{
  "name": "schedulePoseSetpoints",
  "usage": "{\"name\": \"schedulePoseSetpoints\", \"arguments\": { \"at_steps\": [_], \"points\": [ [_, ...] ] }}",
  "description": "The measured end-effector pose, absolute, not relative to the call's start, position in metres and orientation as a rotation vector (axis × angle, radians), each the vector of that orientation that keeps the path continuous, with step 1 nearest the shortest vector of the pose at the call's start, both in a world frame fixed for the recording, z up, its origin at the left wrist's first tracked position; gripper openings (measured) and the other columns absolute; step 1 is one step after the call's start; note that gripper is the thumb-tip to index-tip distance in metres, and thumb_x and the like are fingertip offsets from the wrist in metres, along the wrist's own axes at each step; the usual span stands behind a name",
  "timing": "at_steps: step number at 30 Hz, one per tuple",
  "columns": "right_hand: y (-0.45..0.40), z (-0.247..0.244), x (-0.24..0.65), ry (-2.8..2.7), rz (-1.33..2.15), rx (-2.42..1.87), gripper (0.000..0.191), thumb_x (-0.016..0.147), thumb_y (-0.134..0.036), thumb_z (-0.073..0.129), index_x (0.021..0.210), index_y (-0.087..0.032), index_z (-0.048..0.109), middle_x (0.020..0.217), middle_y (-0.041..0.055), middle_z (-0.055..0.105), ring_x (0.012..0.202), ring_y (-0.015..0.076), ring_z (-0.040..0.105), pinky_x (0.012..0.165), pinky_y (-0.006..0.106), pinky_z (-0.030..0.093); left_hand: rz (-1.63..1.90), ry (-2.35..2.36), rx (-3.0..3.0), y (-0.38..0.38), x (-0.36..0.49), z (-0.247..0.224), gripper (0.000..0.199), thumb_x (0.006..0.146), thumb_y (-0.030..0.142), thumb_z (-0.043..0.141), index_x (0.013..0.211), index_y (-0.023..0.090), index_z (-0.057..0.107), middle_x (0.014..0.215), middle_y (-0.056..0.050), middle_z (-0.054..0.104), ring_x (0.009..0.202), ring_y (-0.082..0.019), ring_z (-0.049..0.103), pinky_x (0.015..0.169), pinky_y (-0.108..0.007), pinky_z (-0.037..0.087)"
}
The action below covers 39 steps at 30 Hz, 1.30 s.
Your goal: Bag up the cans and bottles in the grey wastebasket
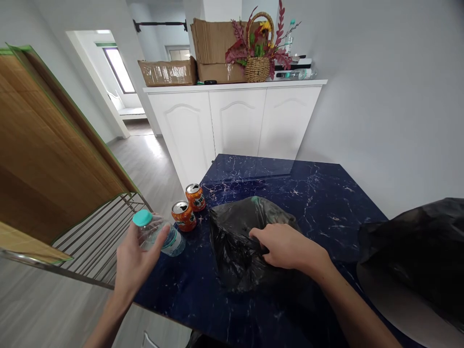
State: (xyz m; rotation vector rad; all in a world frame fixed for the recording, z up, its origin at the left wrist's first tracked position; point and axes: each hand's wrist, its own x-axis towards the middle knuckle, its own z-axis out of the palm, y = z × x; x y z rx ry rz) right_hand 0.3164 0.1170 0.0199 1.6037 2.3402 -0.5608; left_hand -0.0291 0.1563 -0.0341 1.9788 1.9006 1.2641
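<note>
My left hand [139,253] is wrapped round a clear plastic bottle [173,244] with a teal cap, at the left edge of the table. The bottle leans toward my hand, and part of it hides behind the fingers. My right hand [281,244] is closed on the gathered rim of a black plastic bag [235,261], which lies bulging on the tabletop. A faint teal patch shows through the bag's far side. Just beyond the bottle stand two opened orange cans, a nearer one [184,217] and a farther one [196,197].
Under everything is a dark blue marbled table [319,193]. Another black bag [416,251] hangs over a pale rounded rim at the right. To the left stands a metal rack [97,241] with a bamboo mat [54,145]. A white cabinet [239,121] carries boxes and a flower basket [257,69].
</note>
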Motion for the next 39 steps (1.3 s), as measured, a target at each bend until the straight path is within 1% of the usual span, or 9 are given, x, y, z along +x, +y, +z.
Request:
{"name": "schedulePoseSetpoints", "arguments": {
  "at_steps": [5,17,22,24,26,30,33,35,39],
  "points": [
    [0.119,0.020,0.322,2.265,-0.523,1.648,0.036,0.093,-0.009,0.060,0.128,-0.015,0.067,0.106,0.0122,0.076,0.094,0.0277,0.071,0.060,0.032,0.035,1.263,1.890,1.971,0.167,-0.025,-0.032,0.056,0.090,0.070,0.069,0.120,0.023,0.066,0.114,-0.010,0.080,0.105,-0.033,0.078,0.098,-0.047,0.062],
    [0.121,0.022,0.327,2.213,-0.486,1.706,0.045,0.091,-0.010,0.064,0.135,-0.016,0.069,0.120,0.0165,0.075,0.110,0.0325,0.072,0.075,0.034,0.047,1.137,1.893,1.986,0.190,-0.022,-0.029,0.060,0.089,0.072,0.067,0.121,0.022,0.060,0.113,-0.012,0.079,0.107,-0.038,0.077,0.094,-0.052,0.061],
    [0.129,0.015,0.328,2.223,-0.519,1.687,0.046,0.091,-0.014,0.068,0.138,-0.016,0.068,0.112,0.0146,0.077,0.106,0.0327,0.073,0.074,0.035,0.049,1.520,1.846,2.103,0.180,-0.020,-0.041,0.094,0.084,0.065,0.078,0.152,0.015,0.036,0.153,-0.025,0.051,0.141,-0.044,0.056,0.115,-0.062,0.050],
    [0.131,0.013,0.329,2.217,-0.532,1.687,0.047,0.090,-0.015,0.069,0.137,-0.014,0.068,0.112,0.0159,0.077,0.106,0.0343,0.073,0.076,0.037,0.051,1.807,1.822,2.195,0.167,-0.015,-0.043,0.085,0.087,0.051,0.082,0.151,0.018,0.037,0.158,-0.023,0.042,0.150,-0.044,0.044,0.122,-0.065,0.042],
    [0.133,0.011,0.328,2.209,-0.543,1.694,0.048,0.090,-0.014,0.070,0.137,-0.013,0.068,0.114,0.0172,0.077,0.109,0.0360,0.073,0.082,0.041,0.054,1.902,1.753,2.310,0.153,-0.007,-0.044,0.060,0.092,0.037,0.079,0.140,0.023,0.047,0.148,-0.017,0.050,0.145,-0.041,0.049,0.121,-0.065,0.043],
    [0.134,0.007,0.329,2.215,-0.549,1.712,0.055,0.090,-0.011,0.067,0.145,-0.014,0.063,0.143,0.0191,0.068,0.138,0.0387,0.060,0.111,0.051,0.048,1.188,1.256,2.501,0.133,0.021,-0.054,0.021,0.105,0.030,0.061,0.126,0.029,0.058,0.123,-0.006,0.068,0.117,-0.028,0.069,0.105,-0.048,0.058],
    [0.136,0.002,0.331,2.168,-0.557,1.751,0.070,0.089,-0.013,0.069,0.157,-0.019,0.053,0.173,0.0168,0.038,0.161,0.0441,0.029,0.124,0.062,0.035,0.702,0.997,2.450,0.127,0.047,-0.069,0.030,0.109,0.035,0.058,0.138,0.029,0.056,0.136,-0.006,0.069,0.126,-0.025,0.068,0.110,-0.043,0.058],
    [0.140,-0.003,0.334,2.115,-0.553,1.801,0.081,0.089,-0.017,0.071,0.164,-0.022,0.044,0.179,0.0153,0.023,0.163,0.0474,0.019,0.124,0.066,0.034,0.565,0.877,2.461,0.124,0.061,-0.077,0.034,0.110,0.036,0.057,0.143,0.029,0.054,0.145,-0.007,0.066,0.137,-0.025,0.061,0.118,-0.044,0.053],
    [0.152,-0.015,0.346,2.053,-0.491,1.949,0.088,0.092,-0.028,0.072,0.170,-0.024,0.031,0.177,0.0187,0.026,0.157,0.0467,0.036,0.120,0.062,0.041,0.468,0.784,2.486,0.120,0.078,-0.084,0.033,0.112,0.035,0.053,0.144,0.029,0.054,0.148,-0.007,0.065,0.145,-0.024,0.055,0.123,-0.045,0.049]
  ]
}}
